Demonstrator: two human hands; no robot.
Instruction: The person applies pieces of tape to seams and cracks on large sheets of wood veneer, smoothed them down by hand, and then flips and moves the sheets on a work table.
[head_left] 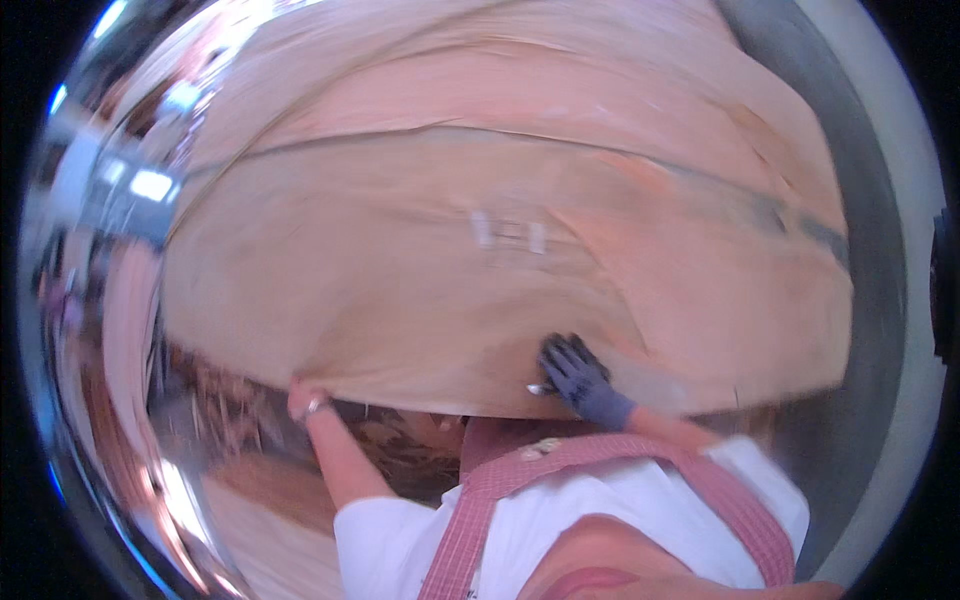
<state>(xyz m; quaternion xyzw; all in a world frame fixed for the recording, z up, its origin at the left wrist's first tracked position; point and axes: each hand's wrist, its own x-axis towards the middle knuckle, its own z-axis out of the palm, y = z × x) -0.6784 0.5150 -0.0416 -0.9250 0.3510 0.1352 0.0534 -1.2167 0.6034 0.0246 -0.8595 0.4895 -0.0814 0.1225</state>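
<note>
Head view, looking down on a large, thin wood veneer sheet (450,270) that fills most of the frame and is blurred by motion. The sheet lies directly beyond both hands, spreading to the far side; its long axis runs left to right, across the person's body, and its near edge curves just in front of the chest. The left hand (305,400), bare with a band on one finger, grips that near edge toward the left, fingers curled over the rim and closed on the sheet. The right hand (580,378), in a dark glove, lies on the sheet's top face just inside the near edge, right of centre; its fingers (562,352) are spread flat and point far-left, pressing rather than pinching, though a small pale object at the thumb side is too blurred to identify. Both hands are at the same near edge, well apart from each other. Below the edge, a dark jumble of wood scraps (400,450) shows; a grey floor band (880,300) curves along the right.
</note>
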